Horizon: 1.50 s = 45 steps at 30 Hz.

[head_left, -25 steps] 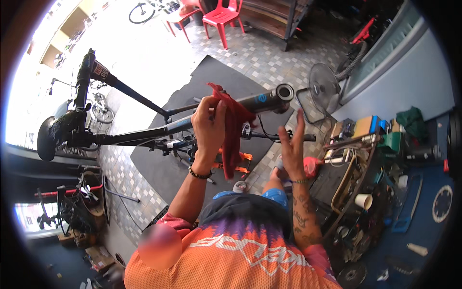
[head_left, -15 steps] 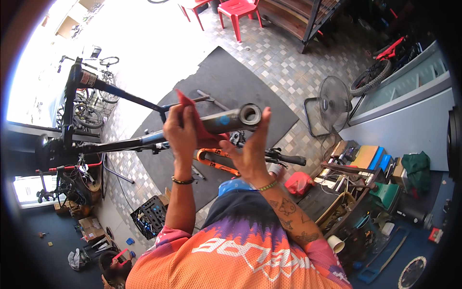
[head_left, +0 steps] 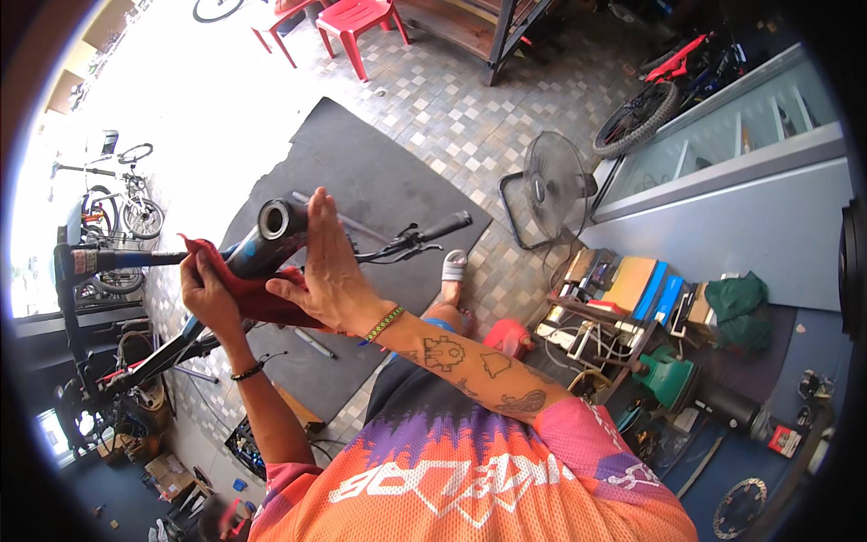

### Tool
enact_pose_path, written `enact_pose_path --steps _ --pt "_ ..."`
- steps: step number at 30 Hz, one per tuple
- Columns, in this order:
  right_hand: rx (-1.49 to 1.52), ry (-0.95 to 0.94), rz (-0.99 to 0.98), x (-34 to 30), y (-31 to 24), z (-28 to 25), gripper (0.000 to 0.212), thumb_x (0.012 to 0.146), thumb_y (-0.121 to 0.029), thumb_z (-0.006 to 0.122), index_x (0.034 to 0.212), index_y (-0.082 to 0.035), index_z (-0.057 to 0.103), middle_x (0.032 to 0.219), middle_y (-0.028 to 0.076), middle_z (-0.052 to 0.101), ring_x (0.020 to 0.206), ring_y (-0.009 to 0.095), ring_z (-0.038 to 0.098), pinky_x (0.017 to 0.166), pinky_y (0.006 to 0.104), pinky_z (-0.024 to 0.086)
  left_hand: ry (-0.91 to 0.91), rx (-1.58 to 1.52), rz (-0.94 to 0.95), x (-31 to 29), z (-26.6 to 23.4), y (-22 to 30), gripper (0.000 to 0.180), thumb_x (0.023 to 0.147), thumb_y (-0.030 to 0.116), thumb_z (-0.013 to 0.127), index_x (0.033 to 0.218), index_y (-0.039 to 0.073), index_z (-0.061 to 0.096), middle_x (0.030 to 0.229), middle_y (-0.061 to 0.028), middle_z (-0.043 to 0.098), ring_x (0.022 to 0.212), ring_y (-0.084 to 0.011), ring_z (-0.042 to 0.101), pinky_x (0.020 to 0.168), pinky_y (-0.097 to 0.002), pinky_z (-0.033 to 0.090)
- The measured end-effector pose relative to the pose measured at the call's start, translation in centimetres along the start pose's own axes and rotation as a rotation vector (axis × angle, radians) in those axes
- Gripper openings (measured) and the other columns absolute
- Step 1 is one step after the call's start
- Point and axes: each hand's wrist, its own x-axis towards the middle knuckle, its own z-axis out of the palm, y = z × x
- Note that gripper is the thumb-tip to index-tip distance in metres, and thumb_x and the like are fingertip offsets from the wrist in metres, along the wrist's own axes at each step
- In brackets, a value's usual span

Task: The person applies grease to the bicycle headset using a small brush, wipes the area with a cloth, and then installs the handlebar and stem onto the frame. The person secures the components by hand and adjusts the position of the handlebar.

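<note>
So, left hand (head_left: 212,294): red cloth (head_left: 262,298) pinched around black metal bike tube (head_left: 265,244)
right hand (head_left: 339,282): fingers (head_left: 321,230) held straight, thumb (head_left: 289,293) spread wide

Through the left of two side-by-side, head-worn fisheye cameras, we look steeply down and slightly forward toward the tiled floor (head_left: 429,113). The shirt front (head_left: 578,506) lies closest along our lower edge, with the hands (head_left: 341,287) near us, left of centre. A fan (head_left: 553,188) and a red chair (head_left: 355,22) stand farther off toward the top, inside a dark, curved rim.
</note>
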Motion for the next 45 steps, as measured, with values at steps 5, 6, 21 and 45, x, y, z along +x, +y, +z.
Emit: enact_pose_path --steps 5,6,21,45 --pt "-0.071 -0.188 -0.081 3.0 2.9 -4.4 0.104 0.098 -0.062 0.06 0.165 0.003 0.014 0.17 0.029 0.018 0.16 0.042 0.019 0.126 0.0574 0.024 0.029 0.069 -0.015 1.9 1.1 -0.7 0.024 0.107 0.02 0.062 0.103 -0.002 0.07 0.086 -0.0052 0.068 0.079 -0.0125 0.06 0.074 -0.0303 0.051" --pt "-0.126 -0.13 -0.1 3.2 4.6 -5.5 0.096 0.099 -0.06 0.059 0.162 0.003 0.024 0.167 0.027 0.026 0.156 0.041 0.026 0.124 0.0557 0.028 0.027 0.098 -0.014 1.9 1.1 -0.7 0.024 0.108 0.019 0.062 0.104 -0.003 0.07 0.087 -0.0058 0.069 0.08 -0.013 0.061 0.075 -0.0305 0.051" --pt "-0.294 0.354 0.99 -31.8 31.6 -35.6 0.037 0.107 -0.022 0.063 0.131 0.005 0.063 0.137 0.02 0.065 0.128 0.028 0.062 0.11 0.0384 0.047 0.055 -0.112 -0.177 0.6 -0.2 -1.6 0.017 0.105 0.014 0.066 0.104 -0.003 0.071 0.083 -0.0001 0.066 0.075 -0.0065 0.056 0.066 -0.0232 0.045" --pt "-0.424 0.281 0.964 -26.3 26.2 -28.5 0.026 0.098 -0.024 0.073 0.116 -0.006 0.072 0.115 0.014 0.068 0.105 0.028 0.069 0.093 0.0407 0.054 0.019 0.083 -0.109 1.5 -2.2 -3.4 0.027 0.11 0.02 0.06 0.117 -0.003 0.07 0.109 -0.0061 0.071 0.096 -0.0133 0.065 0.088 -0.0299 0.054"
